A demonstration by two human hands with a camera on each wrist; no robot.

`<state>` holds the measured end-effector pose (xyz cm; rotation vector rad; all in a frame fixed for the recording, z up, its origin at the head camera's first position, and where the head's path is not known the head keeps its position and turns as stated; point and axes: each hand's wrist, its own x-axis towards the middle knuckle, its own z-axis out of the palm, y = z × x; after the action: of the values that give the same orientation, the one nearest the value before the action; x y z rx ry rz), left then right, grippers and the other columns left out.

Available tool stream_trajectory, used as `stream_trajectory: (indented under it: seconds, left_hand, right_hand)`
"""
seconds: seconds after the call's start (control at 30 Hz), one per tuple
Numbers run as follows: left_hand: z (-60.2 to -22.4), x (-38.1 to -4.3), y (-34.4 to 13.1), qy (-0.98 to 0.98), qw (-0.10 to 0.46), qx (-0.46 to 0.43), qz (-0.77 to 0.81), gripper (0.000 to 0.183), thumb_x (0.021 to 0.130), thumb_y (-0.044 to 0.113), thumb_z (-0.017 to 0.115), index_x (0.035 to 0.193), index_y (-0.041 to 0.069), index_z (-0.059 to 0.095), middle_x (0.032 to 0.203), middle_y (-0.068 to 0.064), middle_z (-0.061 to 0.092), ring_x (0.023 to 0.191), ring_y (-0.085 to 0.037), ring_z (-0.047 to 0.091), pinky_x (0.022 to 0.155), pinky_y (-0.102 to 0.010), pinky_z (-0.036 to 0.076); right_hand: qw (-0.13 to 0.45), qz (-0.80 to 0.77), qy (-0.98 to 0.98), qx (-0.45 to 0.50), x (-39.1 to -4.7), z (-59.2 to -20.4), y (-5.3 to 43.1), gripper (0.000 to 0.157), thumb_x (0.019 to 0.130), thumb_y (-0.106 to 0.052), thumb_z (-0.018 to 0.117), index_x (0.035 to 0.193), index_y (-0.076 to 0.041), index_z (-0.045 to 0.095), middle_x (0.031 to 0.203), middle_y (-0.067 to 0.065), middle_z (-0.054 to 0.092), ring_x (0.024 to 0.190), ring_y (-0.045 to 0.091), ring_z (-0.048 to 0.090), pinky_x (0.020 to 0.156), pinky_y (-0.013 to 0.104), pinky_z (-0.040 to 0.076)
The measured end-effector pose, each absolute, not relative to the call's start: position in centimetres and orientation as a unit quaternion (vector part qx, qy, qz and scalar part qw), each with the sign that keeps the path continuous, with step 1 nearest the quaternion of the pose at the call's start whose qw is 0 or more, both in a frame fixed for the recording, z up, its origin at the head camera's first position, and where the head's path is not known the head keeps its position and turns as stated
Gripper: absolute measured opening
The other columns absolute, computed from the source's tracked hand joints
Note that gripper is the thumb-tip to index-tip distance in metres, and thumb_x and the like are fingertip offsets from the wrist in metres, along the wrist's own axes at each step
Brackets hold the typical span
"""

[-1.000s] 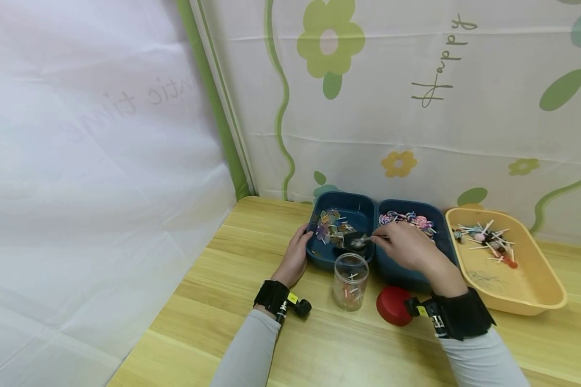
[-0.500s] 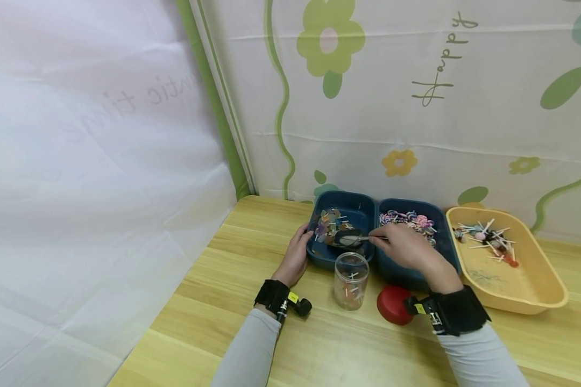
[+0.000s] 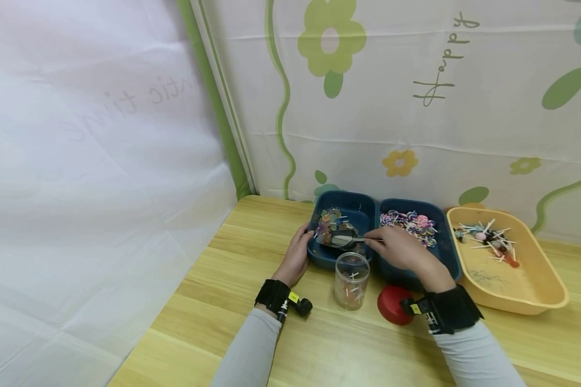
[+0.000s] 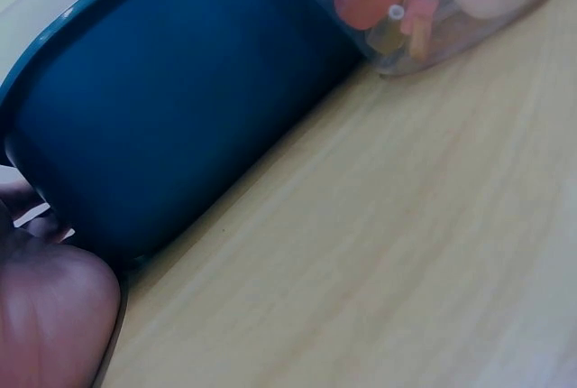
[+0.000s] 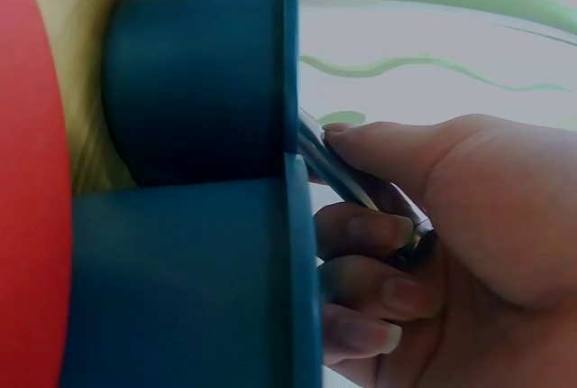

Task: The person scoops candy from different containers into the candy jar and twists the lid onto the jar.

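Note:
My right hand (image 3: 402,247) grips the handle of a metal scoop (image 3: 342,238), its thumb on top and fingers curled beneath in the right wrist view. The scoop's bowl lies among small coloured lollipops (image 3: 330,220) in the left blue bin (image 3: 363,207). My left hand (image 3: 295,255) holds that bin's left side, fingers at the outer wall and one digit at the rim; most of its fingers are hidden in the left wrist view. Close in front of the bin stands a clear open jar (image 3: 351,282), with some lollipops at its bottom.
A second blue bin (image 3: 392,263) with swirled lollipops adjoins on the right, under my right forearm. Beyond it sits a yellow tray (image 3: 528,293) with more lollipops (image 3: 489,239). A red lid (image 3: 394,305) lies beside the jar. A printed curtain (image 3: 348,129) hangs behind the table.
My right hand has moved slightly left with the scoop, whose bowl has tilted and slid left into the lollipops. The left hand, bins and jar stay in place.

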<state>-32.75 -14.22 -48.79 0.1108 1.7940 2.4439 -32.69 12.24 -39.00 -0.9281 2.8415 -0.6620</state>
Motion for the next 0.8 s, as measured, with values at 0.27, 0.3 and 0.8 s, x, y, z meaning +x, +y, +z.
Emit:
stream_trajectory:
  seconds: [0.27,0.3,0.8]
  left_hand:
    - [-48.63,-32.7,-14.2,0.593,0.054,0.03,0.803,0.049,0.113,0.024,0.036,0.16,0.013,0.031,0.165,-0.01,0.026,0.152,-0.024,0.025,0.124,-0.044,0.024]
    - [-48.64,-32.71,-14.19,0.593,0.054,0.028,0.803,0.049,0.113,0.024,0.036,0.16,0.013,0.031,0.165,-0.01,0.026,0.152,-0.023,0.025,0.124,-0.044,0.024]
    - [-48.72,-32.75,-14.26,0.6,0.054,0.031,0.797,0.049,0.113,0.023,0.034,0.161,0.013,0.029,0.165,-0.011,0.026,0.152,-0.025,0.027,0.123,-0.046,0.025]
  right_hand:
    - [0.044,-0.22,0.927,-0.299,-32.63,-39.2,11.71,0.029,0.105,-0.018,0.058,0.123,-0.001,0.074,0.115,0.015,0.074,0.102,0.03,0.069,0.093,0.055,0.054]
    - [0.045,-0.22,0.928,-0.298,-32.62,-39.21,11.67,0.029,0.105,-0.018,0.058,0.123,-0.001,0.074,0.115,0.015,0.074,0.103,0.03,0.069,0.093,0.055,0.054]
    - [0.057,-0.192,0.931,-0.305,-32.63,-39.58,11.68,0.029,0.105,-0.028,0.059,0.114,-0.006,0.075,0.101,0.009,0.073,0.093,0.029,0.067,0.083,0.05,0.055]
